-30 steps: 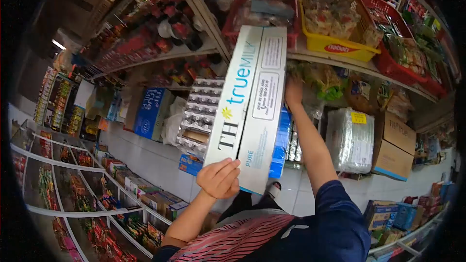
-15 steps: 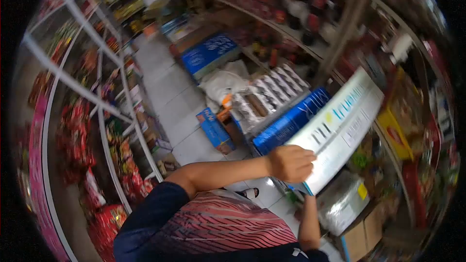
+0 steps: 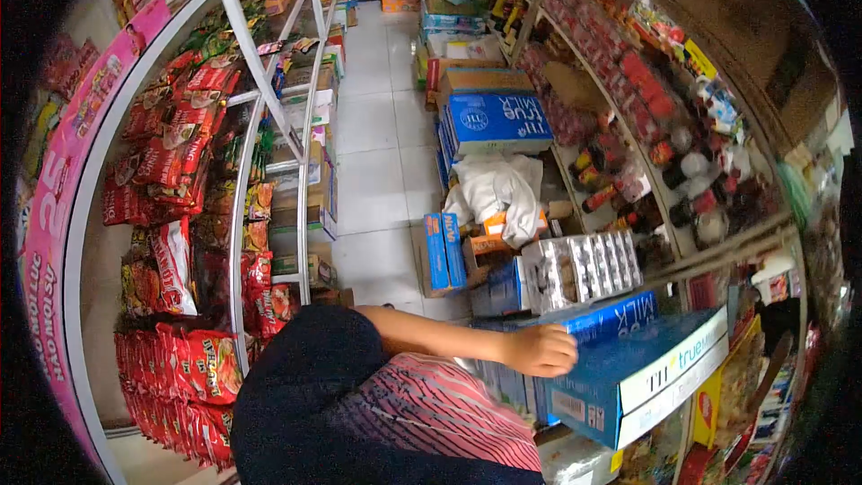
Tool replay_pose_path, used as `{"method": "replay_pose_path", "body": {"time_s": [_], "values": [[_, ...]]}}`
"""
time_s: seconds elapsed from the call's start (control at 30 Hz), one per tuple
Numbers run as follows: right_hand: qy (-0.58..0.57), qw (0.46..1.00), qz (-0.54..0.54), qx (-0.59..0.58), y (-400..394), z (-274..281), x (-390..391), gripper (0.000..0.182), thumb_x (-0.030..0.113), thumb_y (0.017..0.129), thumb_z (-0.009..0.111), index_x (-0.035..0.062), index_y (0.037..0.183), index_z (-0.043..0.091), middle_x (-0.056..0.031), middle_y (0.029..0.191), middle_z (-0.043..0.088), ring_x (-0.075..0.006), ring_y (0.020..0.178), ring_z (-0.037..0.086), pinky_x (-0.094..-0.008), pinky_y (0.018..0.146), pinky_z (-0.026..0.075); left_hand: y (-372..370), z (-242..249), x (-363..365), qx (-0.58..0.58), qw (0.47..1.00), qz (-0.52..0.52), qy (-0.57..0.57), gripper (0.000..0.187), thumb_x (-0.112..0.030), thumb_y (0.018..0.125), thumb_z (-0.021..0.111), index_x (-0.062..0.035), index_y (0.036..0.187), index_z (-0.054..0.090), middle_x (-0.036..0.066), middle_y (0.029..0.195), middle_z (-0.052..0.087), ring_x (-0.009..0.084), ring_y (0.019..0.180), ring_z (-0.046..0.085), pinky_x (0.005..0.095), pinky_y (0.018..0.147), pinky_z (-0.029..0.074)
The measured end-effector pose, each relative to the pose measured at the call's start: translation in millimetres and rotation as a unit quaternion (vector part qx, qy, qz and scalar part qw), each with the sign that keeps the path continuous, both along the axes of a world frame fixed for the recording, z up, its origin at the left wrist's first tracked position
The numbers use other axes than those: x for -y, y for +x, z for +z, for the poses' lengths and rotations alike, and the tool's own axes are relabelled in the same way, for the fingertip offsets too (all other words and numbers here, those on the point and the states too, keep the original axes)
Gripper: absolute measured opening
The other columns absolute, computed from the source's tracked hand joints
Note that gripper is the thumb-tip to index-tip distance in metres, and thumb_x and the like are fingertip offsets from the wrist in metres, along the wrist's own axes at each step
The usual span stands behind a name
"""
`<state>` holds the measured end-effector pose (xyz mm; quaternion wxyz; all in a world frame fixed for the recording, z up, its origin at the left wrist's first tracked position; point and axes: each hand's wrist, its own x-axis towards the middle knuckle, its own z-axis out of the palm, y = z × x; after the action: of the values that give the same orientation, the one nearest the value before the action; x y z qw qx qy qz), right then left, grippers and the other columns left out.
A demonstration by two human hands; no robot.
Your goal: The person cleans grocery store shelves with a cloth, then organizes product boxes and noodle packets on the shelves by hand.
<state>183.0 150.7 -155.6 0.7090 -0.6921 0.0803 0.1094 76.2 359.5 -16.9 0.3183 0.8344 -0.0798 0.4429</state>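
Note:
A blue carton with a white side printed "TH true" (image 3: 673,377) is tilted at the lower right, above other goods. My left hand (image 3: 541,350) reaches across from the left with its fingers curled closed at the carton's near left edge, gripping it there. My right hand is out of sight, behind or below the carton. Just beyond the carton lies another blue milk box (image 3: 620,316), partly covered. Behind that stands a silver-wrapped pack (image 3: 588,269) of small cartons.
A white cloth bag (image 3: 498,189) lies by a blue TH true milk box (image 3: 498,121) on the floor. Blue NuVi boxes (image 3: 444,251) stand beside the tiled aisle (image 3: 373,189). Shelves of red snack packets (image 3: 193,368) line the left; bottle shelves (image 3: 620,162) line the right.
The view has swung toward the aisle. The carton has tipped from showing its white printed face broadly to showing its blue top. My right forearm has gone out of view.

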Motion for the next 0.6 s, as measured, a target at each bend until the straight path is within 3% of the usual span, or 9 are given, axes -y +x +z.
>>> {"method": "replay_pose_path", "body": {"time_s": [0.13, 0.2, 0.27, 0.33, 0.4, 0.43, 0.47, 0.53, 0.6], "values": [[0.055, 0.995, 0.037, -0.072, -33.9, 4.9, -51.6, 0.027, 0.032, 0.077, 0.050, 0.0067, 0.087, 0.054, -0.0070, 0.077, 0.052, -0.0193, 0.066, 0.049, -0.0336, 0.056, 0.044, -102.6, -54.1, -56.3, -0.141, 0.980, 0.134, -0.043, 0.013, -0.017, 0.080, 0.055, -0.0052, 0.081, 0.060, 0.006, 0.078, 0.059, 0.0221, 0.075, 0.055, 0.0342, 0.069, 0.043], [0.080, 0.988, 0.078, -0.110, -49.5, 8.0, -92.9, 0.028, 0.034, 0.076, 0.051, 0.0082, 0.088, 0.054, -0.0065, 0.077, 0.052, -0.0187, 0.066, 0.049, -0.0333, 0.055, 0.044, -159.1, -59.0, -71.6, -0.177, 0.949, 0.219, -0.143, 0.016, -0.020, 0.080, 0.056, -0.0054, 0.081, 0.062, 0.009, 0.076, 0.061, 0.0255, 0.073, 0.058, 0.0352, 0.066, 0.046], [0.111, 0.972, 0.146, -0.148, -70.1, 18.0, -150.4, 0.029, 0.036, 0.076, 0.051, 0.0097, 0.088, 0.054, -0.0059, 0.077, 0.052, -0.0182, 0.066, 0.049, -0.0331, 0.054, 0.044, -201.7, -66.2, -76.9, -0.200, 0.892, 0.312, -0.259, 0.018, -0.021, 0.081, 0.055, -0.0065, 0.090, 0.062, 0.010, 0.084, 0.061, 0.0262, 0.079, 0.058, 0.0348, 0.071, 0.046], [0.063, 0.950, 0.280, -0.124, -74.9, 3.6, -213.2, 0.029, 0.031, 0.081, 0.044, 0.0054, 0.090, 0.054, -0.0065, 0.085, 0.053, -0.0203, 0.071, 0.052, -0.0326, 0.064, 0.045, -233.1, -57.1, -80.8, -0.203, 0.876, 0.326, -0.292, 0.023, -0.022, 0.082, 0.055, -0.0078, 0.099, 0.059, 0.011, 0.095, 0.058, 0.0264, 0.088, 0.056, 0.0351, 0.077, 0.044], [0.126, 0.851, 0.475, -0.187, -127.5, 31.4, -278.2, 0.032, 0.033, 0.083, 0.042, 0.0049, 0.095, 0.052, -0.0067, 0.083, 0.054, -0.0192, 0.070, 0.054, -0.0312, 0.065, 0.045, -258.0, -48.5, -83.7, -0.200, 0.859, 0.344, -0.321, 0.030, -0.024, 0.082, 0.055, -0.0090, 0.107, 0.056, 0.012, 0.106, 0.055, 0.0267, 0.098, 0.053, 0.0355, 0.082, 0.043], [0.095, 0.839, 0.519, -0.136, -169.7, 58.7, -300.8, 0.033, 0.035, 0.084, 0.041, 0.0055, 0.094, 0.052, -0.0048, 0.078, 0.055, -0.0169, 0.069, 0.054, -0.0297, 0.063, 0.045, -266.6, -46.7, -83.0, -0.171, 0.857, 0.378, -0.307, 0.036, -0.025, 0.082, 0.056, -0.0103, 0.114, 0.051, 0.014, 0.116, 0.048, 0.0276, 0.106, 0.047, 0.0365, 0.086, 0.040], [0.102, 0.759, 0.616, -0.182, -187.8, 47.4, -321.4, 0.032, 0.036, 0.086, 0.040, 0.0070, 0.092, 0.052, -0.0030, 0.074, 0.055, -0.0146, 0.067, 0.054, -0.0287, 0.061, 0.044, -275.8, -46.8, -82.0, -0.142, 0.852, 0.411, -0.292, 0.042, -0.026, 0.081, 0.056, -0.0116, 0.120, 0.046, 0.015, 0.125, 0.040, 0.0286, 0.114, 0.041, 0.0375, 0.090, 0.037], [0.078, 0.683, 0.692, -0.220, -264.7, 95.8, -333.3, 0.030, 0.034, 0.088, 0.039, 0.0078, 0.092, 0.054, -0.0026, 0.080, 0.056, -0.0132, 0.073, 0.054, -0.0270, 0.067, 0.044, -293.2, -74.5, -81.2, -0.138, 0.839, 0.453, -0.267, 0.050, -0.027, 0.081, 0.057, -0.0105, 0.125, 0.040, 0.016, 0.130, 0.032, 0.0307, 0.120, 0.033, 0.0382, 0.094, 0.032], [0.029, 0.600, 0.778, -0.186, -306.6, 64.2, -341.7, 0.032, 0.035, 0.088, 0.041, 0.0070, 0.094, 0.054, -0.0032, 0.084, 0.057, -0.0136, 0.075, 0.053, -0.0271, 0.071, 0.043, -303.3, -114.1, -74.2, -0.135, 0.732, 0.613, -0.266, 0.049, -0.029, 0.080, 0.056, -0.0094, 0.123, 0.041, 0.016, 0.126, 0.037, 0.0352, 0.110, 0.041, 0.0435, 0.091, 0.035]]}}
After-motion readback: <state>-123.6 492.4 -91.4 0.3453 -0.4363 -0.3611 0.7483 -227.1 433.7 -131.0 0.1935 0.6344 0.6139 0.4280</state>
